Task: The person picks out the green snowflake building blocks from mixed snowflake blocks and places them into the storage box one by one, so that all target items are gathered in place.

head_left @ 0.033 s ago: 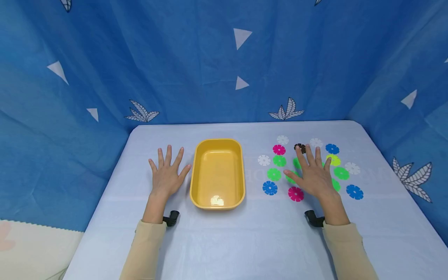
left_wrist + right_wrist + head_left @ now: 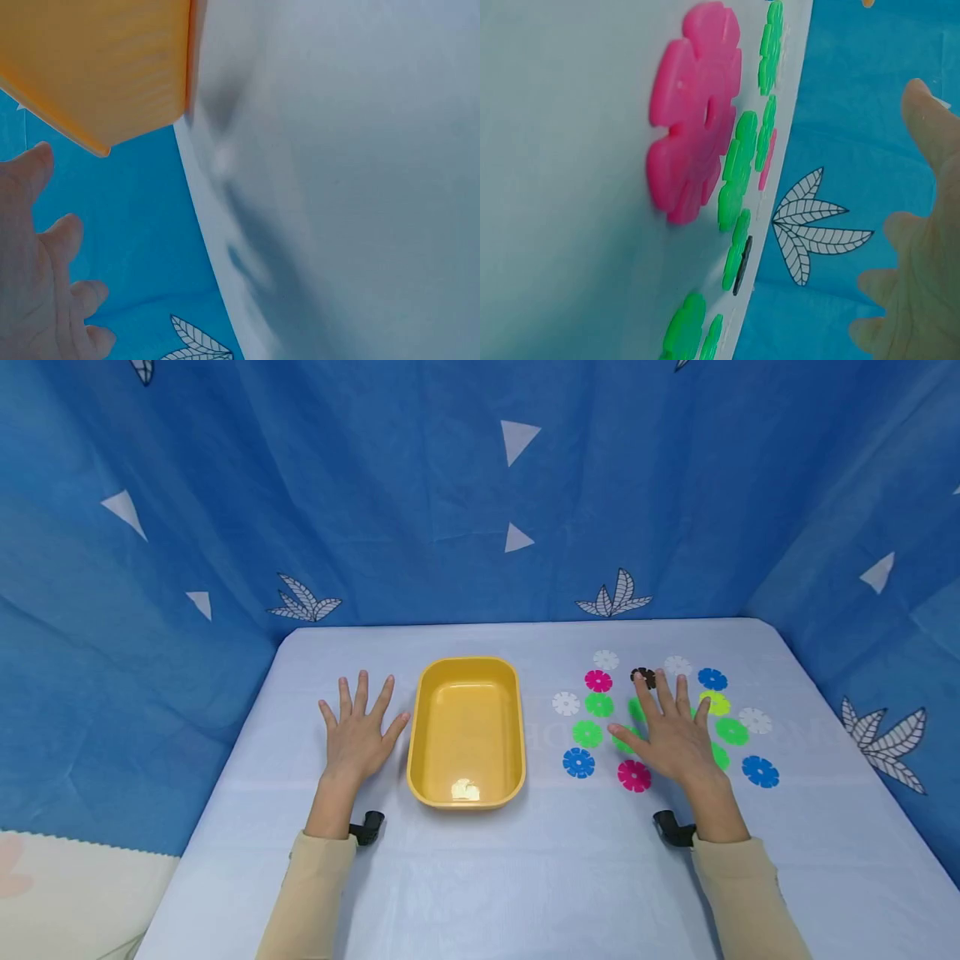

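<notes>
Head view high, forward-down; wrist views close, facing curtain [image 2: 420,485]; head, left wrist share tray [image 2: 465,735].

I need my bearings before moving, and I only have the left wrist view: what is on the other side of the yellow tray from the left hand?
Observer: Flower-shaped discs in several colours lie on the table, to the person's right of the yellow tray.
Operator: Where's the right hand?
Observer: Over some of those discs, fingers spread, holding nothing: the right hand.
Operator: Any odd-coloured disc there?
Observer: Yes, one dark disc, partly covered by that hand in the head view.
</notes>
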`<state>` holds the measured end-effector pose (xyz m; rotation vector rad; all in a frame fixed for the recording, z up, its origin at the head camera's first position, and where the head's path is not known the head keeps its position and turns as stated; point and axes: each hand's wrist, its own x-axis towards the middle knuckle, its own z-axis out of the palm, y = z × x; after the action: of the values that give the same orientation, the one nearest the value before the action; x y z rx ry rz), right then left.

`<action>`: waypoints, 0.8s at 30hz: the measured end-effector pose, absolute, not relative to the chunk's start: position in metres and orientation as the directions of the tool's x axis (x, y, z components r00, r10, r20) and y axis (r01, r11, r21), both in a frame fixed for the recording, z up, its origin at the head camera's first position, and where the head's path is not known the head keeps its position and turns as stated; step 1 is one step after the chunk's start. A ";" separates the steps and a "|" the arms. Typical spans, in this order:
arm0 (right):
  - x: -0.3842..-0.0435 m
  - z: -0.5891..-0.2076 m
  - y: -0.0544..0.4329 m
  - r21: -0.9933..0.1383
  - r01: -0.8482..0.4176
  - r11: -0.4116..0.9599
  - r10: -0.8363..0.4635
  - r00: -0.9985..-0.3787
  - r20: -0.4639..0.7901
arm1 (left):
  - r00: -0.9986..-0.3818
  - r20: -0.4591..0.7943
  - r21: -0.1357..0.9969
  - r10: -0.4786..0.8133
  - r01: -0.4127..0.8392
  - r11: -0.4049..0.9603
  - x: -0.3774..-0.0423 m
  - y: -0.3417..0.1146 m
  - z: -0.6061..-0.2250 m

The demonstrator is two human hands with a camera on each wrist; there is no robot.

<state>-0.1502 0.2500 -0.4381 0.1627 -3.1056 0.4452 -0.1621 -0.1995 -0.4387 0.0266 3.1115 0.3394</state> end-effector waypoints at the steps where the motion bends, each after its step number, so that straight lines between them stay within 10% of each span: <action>1: -0.150 -0.438 0.250 -0.279 -0.102 0.955 -0.102 -0.995 0.015 | -1.000 -0.011 0.216 0.019 0.016 0.976 -0.162 -0.199 -0.439; 13: -0.145 -0.433 0.256 -0.269 -0.095 0.959 -0.080 -0.995 0.065 | -0.999 0.026 0.230 0.043 0.048 0.972 -0.162 -0.199 -0.443; 24: -0.135 -0.421 0.287 -0.426 -0.150 0.892 0.008 -0.938 0.347 | -0.996 0.092 0.638 -0.013 0.049 0.768 -0.164 -0.202 -0.453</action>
<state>-0.1346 0.2872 -0.4208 0.1054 -2.7160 0.6507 -0.1641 -0.2018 -0.4535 0.0310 3.0396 1.1010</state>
